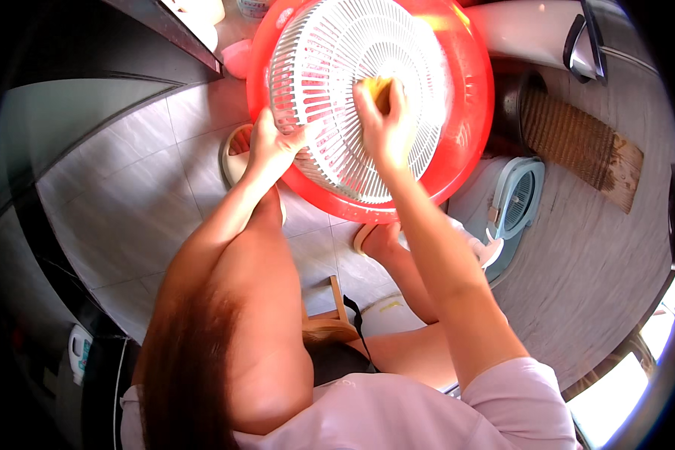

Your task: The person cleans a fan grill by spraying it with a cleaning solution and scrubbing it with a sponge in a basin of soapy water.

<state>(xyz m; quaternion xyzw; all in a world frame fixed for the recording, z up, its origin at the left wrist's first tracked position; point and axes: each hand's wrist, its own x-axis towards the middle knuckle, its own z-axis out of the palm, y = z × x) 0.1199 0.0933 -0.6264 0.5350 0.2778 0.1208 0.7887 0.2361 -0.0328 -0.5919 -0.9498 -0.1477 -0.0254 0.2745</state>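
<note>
A round white plastic grille [337,171] with radial slats, like a fan guard, rests tilted in a large red plastic basin [473,112]. My left hand [275,140] grips the grille's near left rim, thumb on top and fingers partly hidden beneath. Pinched in my right hand [388,132] is a yellow sponge [378,89], pressed to the slats near the grille's middle. Pinkish, foamy patches show through the slats on the left. Strong light washes out the grille's right side.
Right of the basin are a ribbed wooden washboard [579,143], a dark brown vessel [509,104] and a light blue plastic bin [520,197]. A dark cabinet edge [191,45] juts in at upper left. A pink object [237,58] lies beside the basin. A wooden stool [337,304] stands below me.
</note>
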